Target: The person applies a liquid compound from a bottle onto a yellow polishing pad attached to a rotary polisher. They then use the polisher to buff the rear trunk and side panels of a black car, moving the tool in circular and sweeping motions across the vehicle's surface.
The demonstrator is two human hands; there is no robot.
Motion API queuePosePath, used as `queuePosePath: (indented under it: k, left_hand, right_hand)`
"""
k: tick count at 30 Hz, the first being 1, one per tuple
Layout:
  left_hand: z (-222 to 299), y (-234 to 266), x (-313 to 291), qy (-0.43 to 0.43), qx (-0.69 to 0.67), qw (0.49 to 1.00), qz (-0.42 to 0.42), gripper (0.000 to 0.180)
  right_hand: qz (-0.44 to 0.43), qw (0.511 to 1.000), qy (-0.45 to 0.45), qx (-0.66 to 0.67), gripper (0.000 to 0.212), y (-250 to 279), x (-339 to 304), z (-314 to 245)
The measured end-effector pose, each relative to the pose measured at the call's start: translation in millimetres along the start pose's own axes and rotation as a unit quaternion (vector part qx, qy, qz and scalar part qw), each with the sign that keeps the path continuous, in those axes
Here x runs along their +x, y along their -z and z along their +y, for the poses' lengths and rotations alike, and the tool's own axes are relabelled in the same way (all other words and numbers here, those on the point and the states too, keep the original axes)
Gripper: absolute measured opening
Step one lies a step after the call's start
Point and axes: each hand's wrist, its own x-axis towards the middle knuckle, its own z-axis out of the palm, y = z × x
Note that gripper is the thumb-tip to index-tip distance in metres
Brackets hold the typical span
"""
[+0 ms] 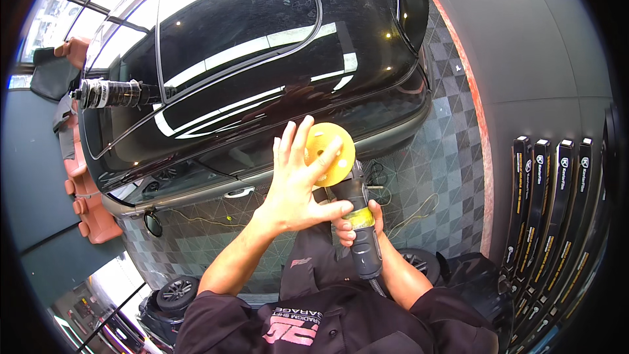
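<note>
A dark polishing machine (365, 255) is held upright in front of my torso, its round yellow foam pad (345, 151) at the far end, facing up. My right hand (343, 231) is wrapped around the machine's body at a yellow-green band. Across the pad lies my left hand (291, 190), fingers spread over its face, with the thumb reaching to the machine's body by the band. The spread fingers cover the pad's left side. Small pale flecks show on the yellow foam. From the machine's lower end a black cord (377, 286) runs down beside my right forearm.
Ahead stands a glossy black car (262, 85), reflecting ceiling lights. Grey checkered floor tiles (452, 151) surround it, with a thin pale cord (419, 213) lying on them. Several long narrow boxes (553, 183) stand at the right. Brown seats (98, 206) are at the left.
</note>
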Motion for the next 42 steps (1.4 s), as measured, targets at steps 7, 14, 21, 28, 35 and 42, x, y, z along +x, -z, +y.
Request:
queuePosePath:
  k: [7, 14, 21, 28, 35, 42]
  left_hand:
    - [-27, 0, 9, -0.003, -0.184, 0.981, 0.058, 0.091]
    - [-17, -10, 18, -0.019, -0.015, 0.999, -0.029, 0.097]
    - [17, 9, 16, -0.076, 0.063, 0.988, -0.117, 0.095]
    - [-9, 6, -22, -0.013, 0.132, 0.989, -0.071, 0.104]
    - [27, -15, -9, -0.034, 0.091, 0.992, -0.082, 0.094]
    - [-27, 0, -10, 0.053, -0.089, 0.995, 0.015, 0.097]
  right_hand:
    - [-0.026, 1.000, 0.005, 0.002, 0.084, 0, -6, -8]
    - [-0.026, 1.000, 0.003, -0.005, 0.083, 1, -12, -12]
    - [-0.013, 1.000, -0.009, -0.009, 0.084, 8, -18, -11]
    - [-0.021, 1.000, -0.003, -0.009, 0.082, 10, -22, -16]
    - [-0.012, 0.999, 0.007, -0.031, 0.083, 7, -18, -20]
    - [-0.031, 0.999, 0.012, -0.002, 0.083, 5, -19, -21]
